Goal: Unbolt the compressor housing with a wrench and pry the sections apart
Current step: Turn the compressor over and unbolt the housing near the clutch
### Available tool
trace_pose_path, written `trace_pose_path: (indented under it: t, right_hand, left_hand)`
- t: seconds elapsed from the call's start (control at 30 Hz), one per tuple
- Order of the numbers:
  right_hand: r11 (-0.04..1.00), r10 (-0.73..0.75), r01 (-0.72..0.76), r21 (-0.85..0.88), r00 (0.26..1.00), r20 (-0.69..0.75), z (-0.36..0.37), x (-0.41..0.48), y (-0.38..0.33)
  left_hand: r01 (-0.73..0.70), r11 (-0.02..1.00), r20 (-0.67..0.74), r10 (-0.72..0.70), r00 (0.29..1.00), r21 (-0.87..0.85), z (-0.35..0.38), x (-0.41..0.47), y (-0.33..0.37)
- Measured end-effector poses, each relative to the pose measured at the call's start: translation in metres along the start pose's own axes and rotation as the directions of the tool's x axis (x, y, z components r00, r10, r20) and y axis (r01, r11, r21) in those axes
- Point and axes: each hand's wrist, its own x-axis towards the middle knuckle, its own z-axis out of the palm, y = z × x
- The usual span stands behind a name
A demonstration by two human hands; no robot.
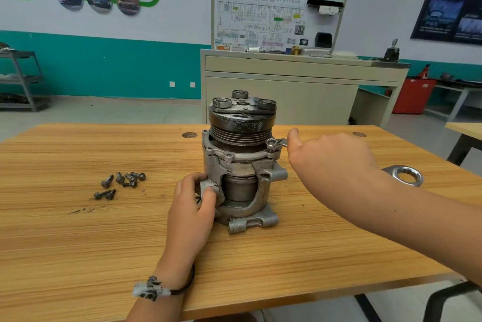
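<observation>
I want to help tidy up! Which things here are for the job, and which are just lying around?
For the job: compressor; wrench at its upper flange, held by the right hand; left hand gripping the housing; loose bolts.

Just lying about: large wrench ring behind the right forearm (possibly that wrench's other end); wiring-diagram board; red bin; grey shelf.

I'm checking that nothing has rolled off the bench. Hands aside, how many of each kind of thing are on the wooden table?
Compressor: 1
Loose bolts: 7, as far as the overlapping cluster shows
Wrench ring ends: 2, small and large; whether they share one handle is hidden
Total: 10
</observation>
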Motion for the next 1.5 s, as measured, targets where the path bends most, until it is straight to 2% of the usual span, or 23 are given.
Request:
trace_pose_path:
  t: [0.77, 1.03, 1.1, 1.23, 1.33, 1.5]
  right_hand:
    - [0.999, 0.034, -0.033, -0.019, 0.999, 0.037, 0.011, 0.000, 0.000]
    - [0.993, -0.079, 0.079, -0.089, 0.997, 0.006, 0.007, 0.015, 0.019]
    - [0.993, -0.105, 0.105, -0.049, 0.994, 0.002, 0.010, 0.019, 0.022]
    - [0.979, -0.108, 0.121, 0.165, 0.991, -0.085, 0.020, 0.021, 0.014]
    - [0.974, -0.112, 0.135, 0.182, 0.984, -0.136, 0.023, 0.024, 0.012]
    - [0.986, -0.106, 0.116, 0.117, 0.991, -0.082, 0.025, 0.026, 0.023]
  left_hand:
    - [-0.020, 1.000, 0.011, 0.020, 1.000, 0.005, -0.003, -0.001, 0.007]
    - [-0.038, 0.999, 0.003, 0.038, 0.999, 0.027, -0.001, 0.000, 0.001]
    - [-0.028, 0.999, 0.009, 0.027, 1.000, 0.017, 0.000, -0.001, 0.001]
    - [-0.050, 0.998, 0.008, 0.050, 0.999, 0.045, 0.000, -0.001, 0.000]
    - [-0.048, 0.997, 0.011, 0.047, 0.999, 0.057, 0.000, -0.002, -0.001]
    - [-0.060, 0.997, 0.004, 0.060, 0.998, 0.051, 0.001, -0.001, -0.002]
